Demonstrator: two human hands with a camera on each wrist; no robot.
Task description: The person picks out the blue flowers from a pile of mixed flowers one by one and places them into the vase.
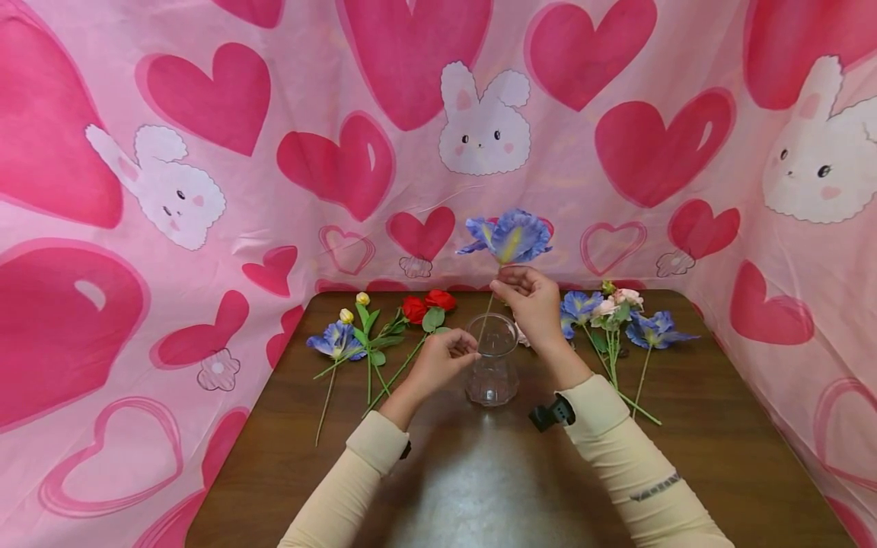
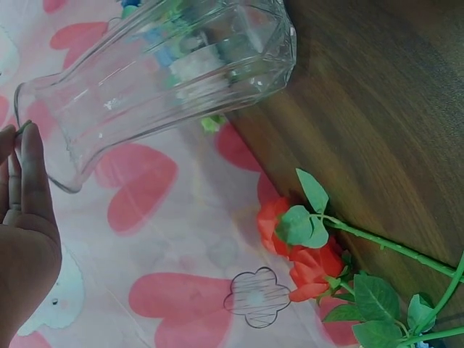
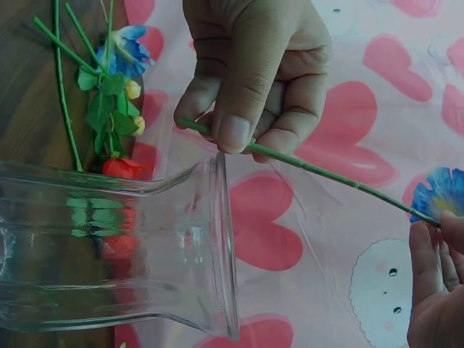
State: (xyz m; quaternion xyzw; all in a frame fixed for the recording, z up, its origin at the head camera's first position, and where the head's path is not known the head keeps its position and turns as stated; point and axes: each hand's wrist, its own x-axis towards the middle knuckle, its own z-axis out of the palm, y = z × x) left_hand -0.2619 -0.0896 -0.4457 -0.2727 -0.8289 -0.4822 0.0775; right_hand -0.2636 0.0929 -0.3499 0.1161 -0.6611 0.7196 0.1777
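A blue iris (image 1: 514, 237) with a yellow streak stands upright over the glass vase (image 1: 492, 384). High on its stem, just under the bloom, my right hand (image 1: 537, 304) pinches it. My left hand (image 1: 444, 359) pinches the lower end of the same green stem (image 3: 326, 174) between thumb and fingers. In the right wrist view that end lies beside the vase rim (image 3: 225, 246), outside the glass. The left wrist view shows my left fingertips (image 2: 32, 145) right at the rim, with the stem hidden.
Left of the vase lie another blue iris (image 1: 337, 340), yellow buds (image 1: 346, 316) on leafy stems and red roses (image 1: 426, 306). To the right are pink roses (image 1: 620, 303) and more blue irises (image 1: 656, 332). A pink heart-print cloth (image 1: 425, 183) hangs behind the wooden table (image 1: 479, 487).
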